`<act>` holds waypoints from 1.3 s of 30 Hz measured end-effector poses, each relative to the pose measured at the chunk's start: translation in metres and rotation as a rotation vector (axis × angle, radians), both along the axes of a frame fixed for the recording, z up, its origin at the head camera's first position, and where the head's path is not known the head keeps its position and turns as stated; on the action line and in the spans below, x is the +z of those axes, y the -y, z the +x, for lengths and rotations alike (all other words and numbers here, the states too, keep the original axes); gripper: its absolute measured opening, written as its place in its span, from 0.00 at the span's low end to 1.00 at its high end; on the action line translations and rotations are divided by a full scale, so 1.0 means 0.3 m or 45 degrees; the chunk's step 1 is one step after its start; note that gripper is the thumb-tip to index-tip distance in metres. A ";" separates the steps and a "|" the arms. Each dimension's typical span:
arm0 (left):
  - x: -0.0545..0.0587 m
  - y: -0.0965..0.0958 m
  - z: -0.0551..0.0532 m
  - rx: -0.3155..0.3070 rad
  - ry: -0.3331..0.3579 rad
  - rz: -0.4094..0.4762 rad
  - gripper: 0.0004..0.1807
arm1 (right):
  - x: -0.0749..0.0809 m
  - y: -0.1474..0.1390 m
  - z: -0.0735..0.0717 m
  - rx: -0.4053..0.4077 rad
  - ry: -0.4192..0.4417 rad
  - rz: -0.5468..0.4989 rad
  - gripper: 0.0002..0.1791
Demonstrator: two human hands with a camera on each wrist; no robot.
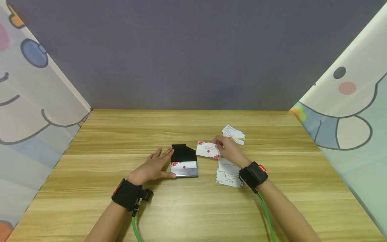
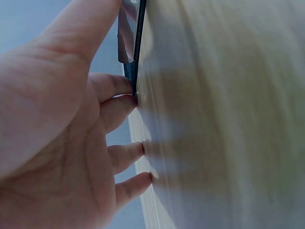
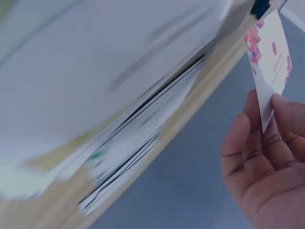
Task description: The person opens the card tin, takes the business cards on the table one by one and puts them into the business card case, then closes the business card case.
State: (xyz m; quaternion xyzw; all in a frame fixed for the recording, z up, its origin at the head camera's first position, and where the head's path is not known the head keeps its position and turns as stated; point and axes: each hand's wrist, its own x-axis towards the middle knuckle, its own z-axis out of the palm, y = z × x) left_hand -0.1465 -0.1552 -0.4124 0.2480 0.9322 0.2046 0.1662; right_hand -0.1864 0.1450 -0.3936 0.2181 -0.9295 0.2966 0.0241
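A business card holder (image 1: pixel 184 172) with a black lid (image 1: pixel 182 153) lies opened out on the wooden table. In its silver-fronted pocket sits a white card with pink floral corners (image 1: pixel 190 164). My left hand (image 1: pixel 154 166) spreads its fingers along the holder's left side, thumb on the lower left corner and fingertips by the lid. The thumb and fingers of my right hand (image 1: pixel 230 152) pinch a matching business card (image 1: pixel 208 150) at its right end. That card is held just right of the lid; the right wrist view shows its printed face (image 3: pixel 272 57).
Behind my right hand lies a small pile of white cards (image 1: pixel 234 133). Another loose stack of cards (image 1: pixel 228 181) lies below it, partly under my right wrist. A green cable (image 1: pixel 266 211) trails from each wrist strap. A grey wall (image 1: pixel 193 67) stands at the table's back edge.
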 end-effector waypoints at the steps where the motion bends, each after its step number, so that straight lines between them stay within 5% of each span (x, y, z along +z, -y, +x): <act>1: 0.000 0.000 -0.001 0.001 0.000 0.000 0.51 | 0.002 0.014 0.002 0.006 0.002 -0.001 0.08; 17: -0.001 -0.007 -0.003 0.021 0.014 -0.027 0.52 | 0.003 0.207 0.020 0.090 0.042 -0.045 0.08; 39: -0.001 -0.007 -0.004 0.035 0.021 -0.026 0.52 | -0.038 0.256 0.023 0.189 0.086 0.016 0.09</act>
